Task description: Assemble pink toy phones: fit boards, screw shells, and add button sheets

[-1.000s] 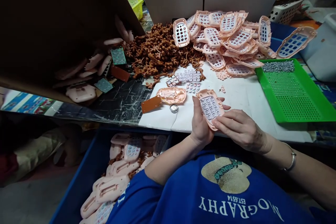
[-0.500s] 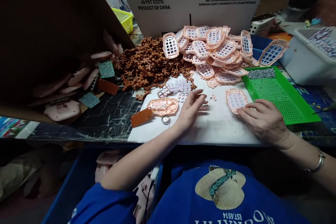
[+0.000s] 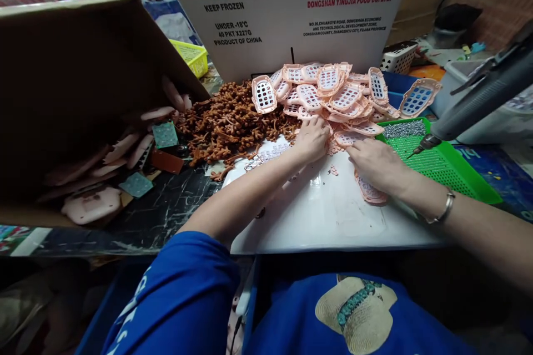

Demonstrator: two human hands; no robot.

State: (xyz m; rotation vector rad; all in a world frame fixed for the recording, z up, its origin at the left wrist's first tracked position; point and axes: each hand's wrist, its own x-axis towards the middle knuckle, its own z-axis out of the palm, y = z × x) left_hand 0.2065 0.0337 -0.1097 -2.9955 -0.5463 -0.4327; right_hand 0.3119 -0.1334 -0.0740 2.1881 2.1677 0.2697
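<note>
My left hand (image 3: pixel 313 137) reaches to the front edge of a heap of pink plastic shells (image 3: pixel 346 95) with white keypads in them. Its fingers are bent and close together, and whatever lies under them is hidden. My right hand (image 3: pixel 377 165) is at the heap's front right, fingers curled inward and tips out of clear sight. Below that hand a single pink shell with a keypad (image 3: pixel 370 191) rests on the white board (image 3: pixel 308 216). Small pink pieces (image 3: pixel 333 170) lie on the board between my hands.
Brown wired parts (image 3: pixel 229 119) are heaped left of the shells. A cardboard box (image 3: pixel 137 28) with pink shells stands at left. On the right, a grey electric screwdriver (image 3: pixel 470 102) hangs over a green tray (image 3: pixel 462 166) holding screws (image 3: pixel 403 128). A printed carton (image 3: pixel 275 28) stands behind.
Both hands have moved forward to the heap's front edge. My right hand has come off the front of the single shell, which now lies partly under it. The screwdriver has come into view.
</note>
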